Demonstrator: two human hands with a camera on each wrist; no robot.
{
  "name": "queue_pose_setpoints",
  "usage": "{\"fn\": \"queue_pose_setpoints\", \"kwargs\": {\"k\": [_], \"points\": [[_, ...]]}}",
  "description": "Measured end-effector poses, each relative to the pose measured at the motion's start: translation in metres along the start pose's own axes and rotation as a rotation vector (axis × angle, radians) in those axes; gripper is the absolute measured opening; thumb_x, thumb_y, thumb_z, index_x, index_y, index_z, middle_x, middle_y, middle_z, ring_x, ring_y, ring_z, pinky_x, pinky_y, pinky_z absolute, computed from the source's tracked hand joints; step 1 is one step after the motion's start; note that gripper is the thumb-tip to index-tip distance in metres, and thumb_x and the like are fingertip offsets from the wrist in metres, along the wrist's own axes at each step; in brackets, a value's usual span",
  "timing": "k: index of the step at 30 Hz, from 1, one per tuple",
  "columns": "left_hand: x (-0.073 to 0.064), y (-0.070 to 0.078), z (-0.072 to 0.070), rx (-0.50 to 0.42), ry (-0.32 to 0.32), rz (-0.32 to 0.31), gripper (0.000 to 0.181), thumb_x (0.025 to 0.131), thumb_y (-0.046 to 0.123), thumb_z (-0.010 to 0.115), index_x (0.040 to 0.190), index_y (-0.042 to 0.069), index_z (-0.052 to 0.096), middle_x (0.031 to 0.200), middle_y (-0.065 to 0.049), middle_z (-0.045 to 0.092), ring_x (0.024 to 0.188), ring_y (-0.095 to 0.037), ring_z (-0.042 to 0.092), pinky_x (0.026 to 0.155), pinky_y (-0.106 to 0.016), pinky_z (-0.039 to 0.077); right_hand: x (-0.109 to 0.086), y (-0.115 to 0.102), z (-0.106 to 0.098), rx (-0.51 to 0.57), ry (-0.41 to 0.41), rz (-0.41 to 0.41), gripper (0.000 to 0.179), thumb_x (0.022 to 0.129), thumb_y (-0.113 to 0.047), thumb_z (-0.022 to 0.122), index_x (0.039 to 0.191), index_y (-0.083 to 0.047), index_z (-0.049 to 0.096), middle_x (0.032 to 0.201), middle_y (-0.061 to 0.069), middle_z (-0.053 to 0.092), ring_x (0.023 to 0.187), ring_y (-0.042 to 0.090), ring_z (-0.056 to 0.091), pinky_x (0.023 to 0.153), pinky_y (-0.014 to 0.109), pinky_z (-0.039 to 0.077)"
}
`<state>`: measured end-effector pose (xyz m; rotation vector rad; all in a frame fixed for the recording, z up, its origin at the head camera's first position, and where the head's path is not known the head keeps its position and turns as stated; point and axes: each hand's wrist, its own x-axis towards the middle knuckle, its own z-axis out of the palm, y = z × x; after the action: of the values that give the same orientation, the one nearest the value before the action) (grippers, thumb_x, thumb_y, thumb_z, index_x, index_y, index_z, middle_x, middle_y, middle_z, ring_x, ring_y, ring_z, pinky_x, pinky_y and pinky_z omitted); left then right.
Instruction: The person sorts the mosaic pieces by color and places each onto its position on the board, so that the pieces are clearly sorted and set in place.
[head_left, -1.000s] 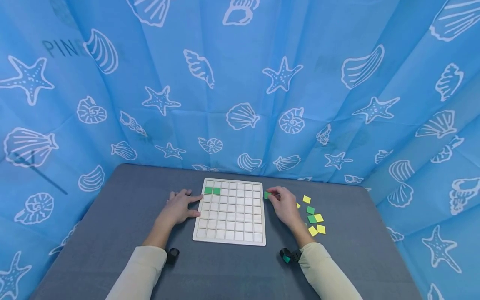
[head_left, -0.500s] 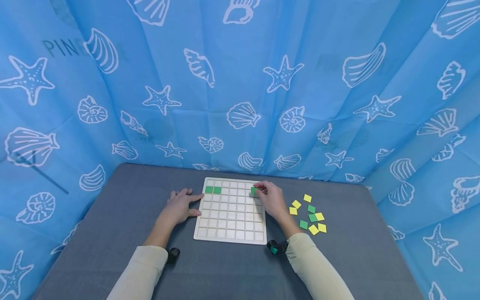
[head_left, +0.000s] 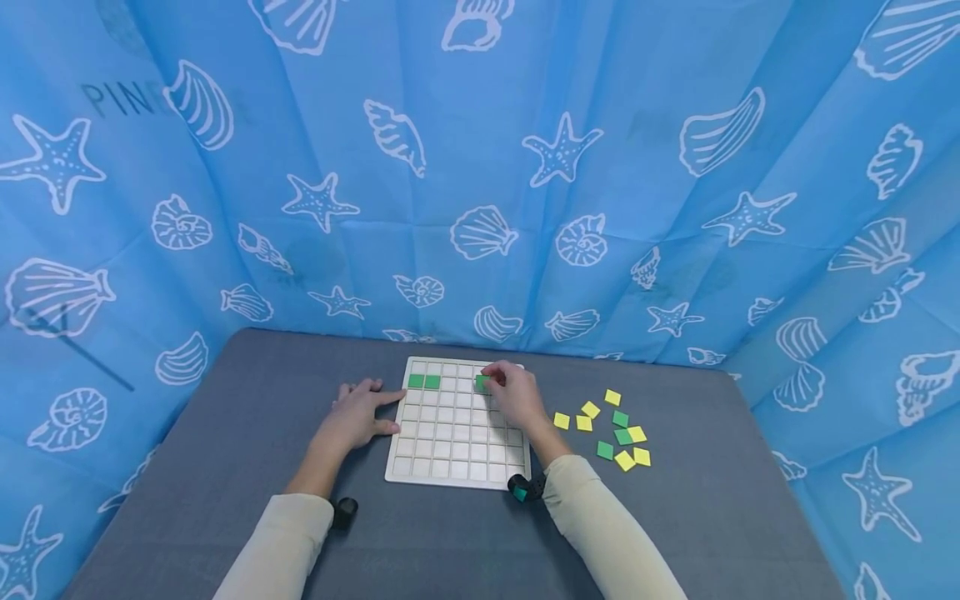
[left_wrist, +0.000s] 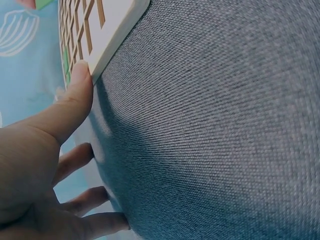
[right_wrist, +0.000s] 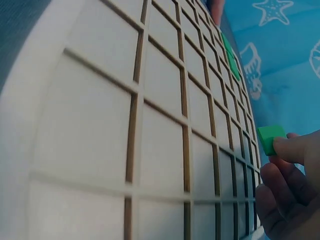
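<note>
Green square tile [head_left: 481, 382], pinched by curled right hand [head_left: 516, 397] over white gridded rectangular board [head_left: 453, 430], near its far edge | left hand [head_left: 358, 415], thumb and forefinger spread against board's left edge, seemingly steadying it

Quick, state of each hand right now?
Left hand: open, touching the white board at its left edge.
Right hand: closed, holding a green tile above the board.
</note>
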<state>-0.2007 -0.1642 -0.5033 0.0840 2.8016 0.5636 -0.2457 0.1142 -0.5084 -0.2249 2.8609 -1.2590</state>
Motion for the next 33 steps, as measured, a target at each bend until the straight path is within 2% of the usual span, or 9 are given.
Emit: {"fn": "queue_pose_setpoints", "kwargs": {"k": [9,16,27,33], "points": [[0.002,0.001,0.001,0.003,0.002,0.004,0.068,0.088,0.035,0.079,0.150,0.032,0.052,0.163,-0.020,0.037,0.144,-0.054,0.029,0.111,-0.075,0.031,0.008,-0.008,0.012,0.030,-0.018,-0.061,0.013,0.098,-0.009,0.067,0.109,-0.008,0.074,0.100,0.007,0.074,0.095,0.022,0.068,0.084,0.040,0.056],[0.001,0.000,0.000,-0.007,0.001,0.000,0.068,0.088,0.035,0.079,0.150,0.032,0.053,0.163,-0.020,0.036,0.144,-0.054,0.030,0.112,-0.075,0.030,0.014,-0.014,0.023,0.022,-0.047,-0.035,0.013,0.099,-0.013,0.067,0.109,-0.012,0.075,0.101,0.004,0.073,0.097,0.019,0.068,0.087,0.038,0.056],[0.001,-0.001,-0.001,0.001,0.000,-0.008,0.068,0.088,0.036,0.079,0.150,0.032,0.052,0.163,-0.020,0.036,0.144,-0.053,0.030,0.113,-0.074,0.030,0.023,-0.022,0.040,-0.006,-0.047,-0.048,0.011,0.098,-0.012,0.068,0.107,-0.011,0.075,0.098,0.003,0.074,0.093,0.019,0.069,0.082,0.036,0.057],[0.000,0.000,-0.001,-0.001,0.005,-0.009,0.067,0.088,0.036,0.078,0.150,0.032,0.052,0.163,-0.020,0.036,0.143,-0.052,0.030,0.113,-0.073,0.030,0.022,-0.029,0.044,-0.034,-0.048,-0.020,0.012,0.098,-0.015,0.068,0.108,-0.012,0.075,0.097,0.001,0.073,0.089,0.016,0.066,0.079,0.034,0.054]]}}
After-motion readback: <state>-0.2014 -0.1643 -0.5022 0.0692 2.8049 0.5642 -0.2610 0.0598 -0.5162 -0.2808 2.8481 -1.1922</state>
